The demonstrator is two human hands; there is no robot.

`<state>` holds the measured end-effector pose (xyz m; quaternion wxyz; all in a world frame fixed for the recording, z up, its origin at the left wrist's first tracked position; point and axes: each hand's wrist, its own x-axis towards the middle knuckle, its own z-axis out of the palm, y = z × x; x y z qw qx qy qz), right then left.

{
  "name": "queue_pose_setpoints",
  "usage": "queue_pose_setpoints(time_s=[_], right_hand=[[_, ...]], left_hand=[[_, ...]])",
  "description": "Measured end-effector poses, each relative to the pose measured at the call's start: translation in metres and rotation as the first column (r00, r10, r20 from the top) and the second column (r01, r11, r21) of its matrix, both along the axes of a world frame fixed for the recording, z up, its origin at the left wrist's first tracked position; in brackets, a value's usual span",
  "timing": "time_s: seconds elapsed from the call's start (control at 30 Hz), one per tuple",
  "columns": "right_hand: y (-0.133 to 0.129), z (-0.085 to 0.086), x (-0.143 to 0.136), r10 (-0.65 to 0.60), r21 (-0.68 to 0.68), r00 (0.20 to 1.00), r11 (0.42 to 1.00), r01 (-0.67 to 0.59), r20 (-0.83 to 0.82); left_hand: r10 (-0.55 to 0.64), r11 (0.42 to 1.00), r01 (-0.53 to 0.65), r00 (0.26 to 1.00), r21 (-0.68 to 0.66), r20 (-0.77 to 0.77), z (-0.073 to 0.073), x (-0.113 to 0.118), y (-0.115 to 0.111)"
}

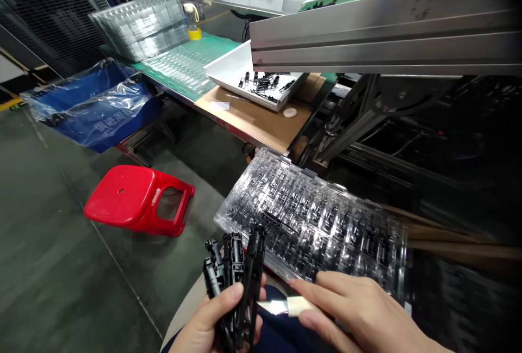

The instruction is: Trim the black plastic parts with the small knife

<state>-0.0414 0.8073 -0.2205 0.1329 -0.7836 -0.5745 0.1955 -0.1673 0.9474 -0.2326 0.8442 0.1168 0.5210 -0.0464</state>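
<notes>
Head view: black plastic clips (234, 274), approx. 3–4 pcs bundled, stand nearly upright, long axis vertical, tops pointing away from the person, at frame bottom centre. Just beside them a clear blister tray (314, 222) filled w/ black parts, long axis running left-to-right, tilted. Beyond: workbench (261, 124) w/ white bin (232, 67) of black parts, stacked clear trays (141, 24) on green mat. Red stool (130, 206) on grey floor; blue bagged crate (93, 103) at left. Left hand (212, 323): fingers curled tight around the clip bundle. Right hand (359, 309): fingers narrow, pinching a small blade (285, 306) w/ pale handle, its tip near the clips.
</notes>
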Motion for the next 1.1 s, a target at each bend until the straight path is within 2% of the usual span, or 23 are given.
queue_pose_setpoints(time_s=[0.17, 0.37, 0.63, 0.77, 0.83, 0.93, 1.03, 1.1], right_hand=[[0.003, 0.003, 0.001, 0.027, -0.015, 1.000, 1.000, -0.027, 0.006], [0.004, -0.002, 0.005, 0.088, -0.030, 0.996, 0.996, -0.088, 0.024], [0.006, -0.013, 0.012, 0.111, -0.015, 0.992, 0.994, -0.111, 0.061], [0.007, -0.026, 0.013, 0.042, 0.105, 0.990, 0.993, -0.056, 0.131], [0.008, -0.032, 0.011, -0.035, 0.163, 0.998, 0.986, 0.026, 0.052], [0.013, -0.035, 0.002, -0.139, 0.211, 0.963, 0.959, 0.189, -0.229], [0.025, -0.033, -0.011, -0.103, 0.267, 0.873, 0.929, 0.255, -0.477], [0.034, -0.033, -0.018, -0.065, 0.320, 0.852, 0.909, 0.265, -0.520]], left_hand=[[-0.015, 0.999, 0.016, 0.999, 0.043, -0.032, 0.004, 0.002, -0.001], [-0.107, 0.991, 0.105, 0.994, 0.078, 0.027, 0.004, 0.002, -0.001], [0.047, 0.998, -0.045, 0.998, -0.044, 0.041, -0.003, 0.002, 0.001], [0.086, 0.994, -0.084, 0.996, -0.068, 0.025, -0.014, -0.001, 0.002], [0.094, 0.993, -0.093, 0.995, -0.071, 0.018, -0.018, -0.003, 0.002], [0.099, 0.994, -0.098, 0.995, -0.045, 0.022, -0.020, -0.003, 0.002], [0.132, 0.991, -0.132, 0.991, -0.020, -0.002, -0.018, 0.001, 0.000], [0.168, 0.986, -0.168, 0.985, 0.007, -0.026, -0.014, 0.005, -0.002]])
